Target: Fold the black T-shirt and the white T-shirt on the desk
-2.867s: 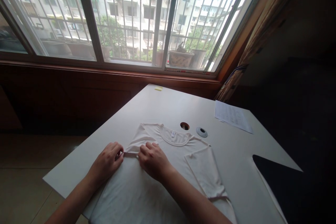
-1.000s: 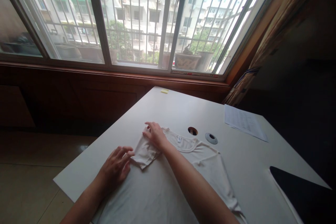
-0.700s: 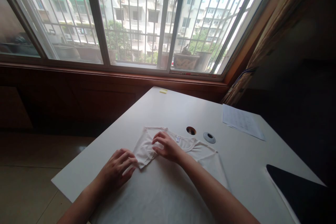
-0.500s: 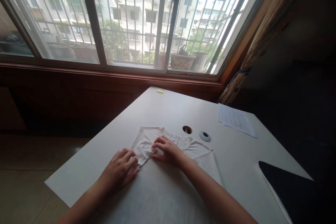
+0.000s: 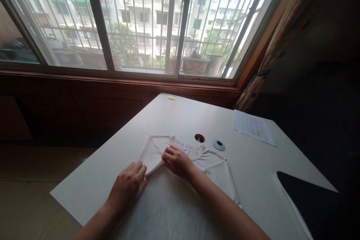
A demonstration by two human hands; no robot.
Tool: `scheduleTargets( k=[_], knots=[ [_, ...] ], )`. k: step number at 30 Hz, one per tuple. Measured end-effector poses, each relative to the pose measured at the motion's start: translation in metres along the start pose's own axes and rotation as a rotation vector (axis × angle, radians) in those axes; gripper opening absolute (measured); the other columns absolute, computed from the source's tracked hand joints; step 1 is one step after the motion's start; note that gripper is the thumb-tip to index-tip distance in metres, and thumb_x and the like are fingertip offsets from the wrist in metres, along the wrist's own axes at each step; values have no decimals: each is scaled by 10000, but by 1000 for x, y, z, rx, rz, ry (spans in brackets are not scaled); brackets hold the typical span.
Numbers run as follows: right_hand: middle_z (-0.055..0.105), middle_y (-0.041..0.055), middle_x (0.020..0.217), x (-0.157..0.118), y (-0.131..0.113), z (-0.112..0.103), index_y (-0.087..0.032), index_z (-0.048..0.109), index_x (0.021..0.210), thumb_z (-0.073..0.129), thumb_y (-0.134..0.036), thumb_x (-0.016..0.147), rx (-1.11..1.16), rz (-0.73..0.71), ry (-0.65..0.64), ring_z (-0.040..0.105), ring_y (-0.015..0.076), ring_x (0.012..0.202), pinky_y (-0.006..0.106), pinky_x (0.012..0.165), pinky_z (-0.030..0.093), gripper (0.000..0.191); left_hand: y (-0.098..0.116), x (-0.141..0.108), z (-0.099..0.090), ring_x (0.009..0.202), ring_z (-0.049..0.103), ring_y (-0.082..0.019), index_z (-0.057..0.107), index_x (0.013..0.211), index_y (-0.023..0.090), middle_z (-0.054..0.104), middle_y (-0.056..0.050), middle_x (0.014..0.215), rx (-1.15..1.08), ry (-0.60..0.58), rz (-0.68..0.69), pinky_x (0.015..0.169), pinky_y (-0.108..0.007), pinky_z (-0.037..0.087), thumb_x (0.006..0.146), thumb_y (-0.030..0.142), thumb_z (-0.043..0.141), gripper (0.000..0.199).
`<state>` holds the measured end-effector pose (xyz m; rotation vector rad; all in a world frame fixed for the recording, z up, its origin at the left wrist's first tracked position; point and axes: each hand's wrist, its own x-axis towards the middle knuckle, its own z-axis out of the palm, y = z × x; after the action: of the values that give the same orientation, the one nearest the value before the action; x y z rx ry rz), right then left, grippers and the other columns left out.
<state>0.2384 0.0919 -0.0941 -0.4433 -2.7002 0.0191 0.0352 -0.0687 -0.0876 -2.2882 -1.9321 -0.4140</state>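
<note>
A white T-shirt (image 5: 168, 198) lies spread on the white table, its neckline and a small label toward the window. At the shirt's left sleeve, my left hand (image 5: 131, 182) is closed with the sleeve's lower edge between its fingers. My right hand (image 5: 177, 160) grips the cloth at the inner end of that same sleeve, just left of the neckline. Between the two hands the sleeve edge runs fairly straight. My right forearm crosses over the body of the shirt and hides part of it.
The table (image 5: 118, 150) has a round cable hole (image 5: 199, 138) with its grey cover (image 5: 218, 145) beside it. A printed sheet (image 5: 254, 127) lies at the back right, a dark flat panel (image 5: 306, 202) at the right. Yellow tape (image 5: 171, 98) marks the far corner, below the window.
Both hands have closed on the sleeve cloth, and its edge between them is pulled straighter. My left hand has shifted slightly left and toward me.
</note>
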Motion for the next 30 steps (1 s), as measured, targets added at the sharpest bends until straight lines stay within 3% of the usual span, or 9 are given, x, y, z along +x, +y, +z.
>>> scheduleTargets(
  k=[5,9,13,15,18,21,25,30],
  knots=[
    [630,66,994,-5,1,-2,-188,657,945,586,-108,927,1,2,-12,525,208,935,321,821,443,108,-2,-8,3,854,579,-241,518,903,225,583,-61,938,-24,-16,19,704,-342,488,872,43,496,186],
    [641,59,1021,-9,1,-3,-207,665,949,602,-125,917,10,-21,-33,525,208,942,331,834,449,108,-1,-8,-4,898,574,-265,570,918,209,604,-82,995,-8,-39,89,775,-398,518,901,107,528,112],
    [651,58,1046,-13,0,-5,-216,670,977,640,-145,873,24,-27,-48,530,220,958,345,845,462,129,-2,3,-16,933,584,-281,618,923,207,633,-90,1015,-9,-29,96,820,-442,528,1009,270,489,167],
    [655,61,1055,-14,-1,-6,-218,675,1013,641,-136,857,37,-19,-54,534,227,978,355,863,470,179,-6,16,-16,1021,601,-282,651,1030,199,657,-101,1103,-22,-6,114,898,-450,525,1033,268,448,214],
    [664,62,1067,-16,-4,-8,-228,682,1061,619,-138,872,53,-7,-59,548,229,993,363,887,484,219,-16,44,0,1284,545,-296,603,1310,152,625,-142,1351,-12,20,172,1087,-466,446,1034,254,443,335],
    [675,62,1125,-22,-10,-9,-238,675,1159,580,-154,915,62,6,-71,569,228,1019,366,910,500,276,-25,75,28,1464,383,-320,497,1461,93,470,-180,1548,21,-56,188,1183,-508,337,1054,304,411,466],
    [640,78,1314,-40,-21,-9,-219,600,1337,531,-257,989,74,61,-94,556,248,1190,409,1050,473,357,-32,105,57,1512,287,-340,402,1543,106,333,-174,1621,7,-188,107,1201,-553,279,1060,474,372,608],
    [545,106,1479,-72,-25,-19,-195,513,1451,519,-356,1009,74,143,-125,497,274,1339,445,1126,439,470,-39,118,67,1539,214,-319,322,1589,149,215,-125,1666,-27,-195,72,1231,-546,194,1050,538,331,665]
  ],
)
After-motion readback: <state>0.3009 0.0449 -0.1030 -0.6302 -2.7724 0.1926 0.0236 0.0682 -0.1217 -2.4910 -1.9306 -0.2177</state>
